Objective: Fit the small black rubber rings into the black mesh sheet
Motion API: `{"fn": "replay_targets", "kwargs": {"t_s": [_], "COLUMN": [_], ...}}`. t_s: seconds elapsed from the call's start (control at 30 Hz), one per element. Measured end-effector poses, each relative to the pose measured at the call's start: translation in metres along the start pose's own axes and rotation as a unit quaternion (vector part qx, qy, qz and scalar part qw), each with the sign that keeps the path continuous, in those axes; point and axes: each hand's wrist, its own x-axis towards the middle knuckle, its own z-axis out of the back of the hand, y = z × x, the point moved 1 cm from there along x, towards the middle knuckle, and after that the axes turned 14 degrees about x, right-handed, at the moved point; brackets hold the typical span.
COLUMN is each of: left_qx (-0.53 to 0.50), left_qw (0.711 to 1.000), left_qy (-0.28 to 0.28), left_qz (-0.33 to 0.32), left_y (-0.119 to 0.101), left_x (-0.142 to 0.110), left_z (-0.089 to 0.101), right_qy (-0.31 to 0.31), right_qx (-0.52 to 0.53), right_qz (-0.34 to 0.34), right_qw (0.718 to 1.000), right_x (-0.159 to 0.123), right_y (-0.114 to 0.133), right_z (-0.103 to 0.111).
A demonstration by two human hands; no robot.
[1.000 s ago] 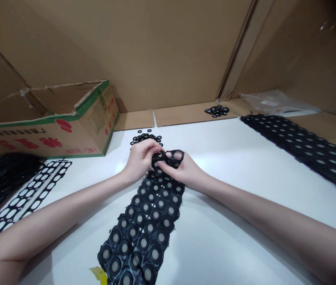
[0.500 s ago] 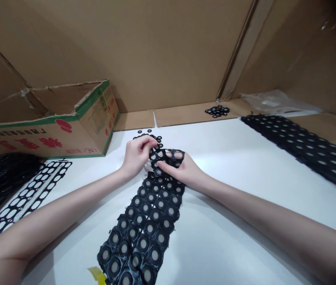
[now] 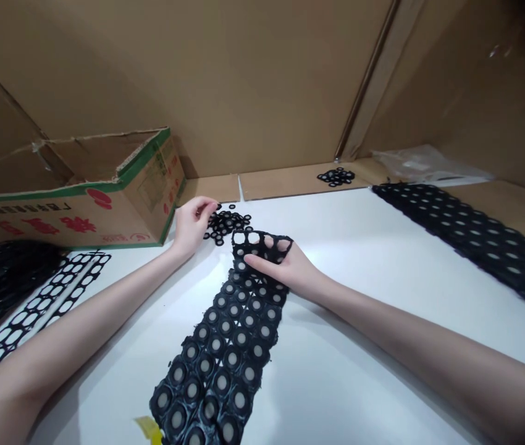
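The dotted sheet (image 3: 210, 354) is showing black with rows of pale grey dots. Left of it, the carton (image 3: 126, 213) is displaying brown sides, green borders and red markings, while the lattice (image 3: 27, 310) is repeating black outlines around white ovals. Beyond the sheet, the small rings (image 3: 228, 221) are appearing black; beneath it, the tabletop (image 3: 318, 383) is gleaming white.

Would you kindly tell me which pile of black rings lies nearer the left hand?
The larger pile on the white tabletop, beside the left hand; the smaller pile sits farther right on the cardboard.
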Motion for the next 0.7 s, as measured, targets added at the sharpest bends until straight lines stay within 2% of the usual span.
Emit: {"fn": "replay_targets", "kwargs": {"t_s": [0.07,0.13,0.23,0.33,0.4,0.47,0.6,0.7], "left_qx": [0.065,0.106,0.040,-0.039,-0.030,-0.016,-0.038,-0.059], "left_qw": [0.996,0.990,0.992,0.977,0.957,0.947,0.963,0.979], "left_qy": [0.030,0.037,0.026,0.096,0.131,0.145,0.137,0.094], "left_qz": [-0.047,-0.086,-0.117,-0.187,-0.257,-0.288,-0.230,-0.171], "left_y": [-0.002,-0.006,-0.018,-0.035,-0.043,-0.046,-0.043,-0.042], "left_x": [-0.002,-0.005,-0.014,-0.027,-0.036,-0.040,-0.042,-0.041], "left_z": [0.001,0.003,0.009,0.011,0.009,0.007,0.003,0.004], "right_qy": [-0.006,-0.018,-0.037,-0.050,-0.052,-0.049,-0.021,0.026], "right_qx": [0.015,0.021,0.029,0.027,0.025,0.025,0.013,0.007], "right_qz": [-0.013,-0.020,-0.024,-0.017,-0.010,-0.001,0.007,0.016], "right_qw": [1.000,0.999,0.999,0.998,0.998,0.999,1.000,1.000], "right_x": [0.001,0.002,0.003,0.004,0.004,0.005,0.006,0.006], "right_y": [0.000,0.000,-0.001,-0.002,-0.003,-0.004,-0.004,-0.004], "right_z": [0.002,0.003,0.004,0.005,0.005,0.006,0.008,0.009]}}
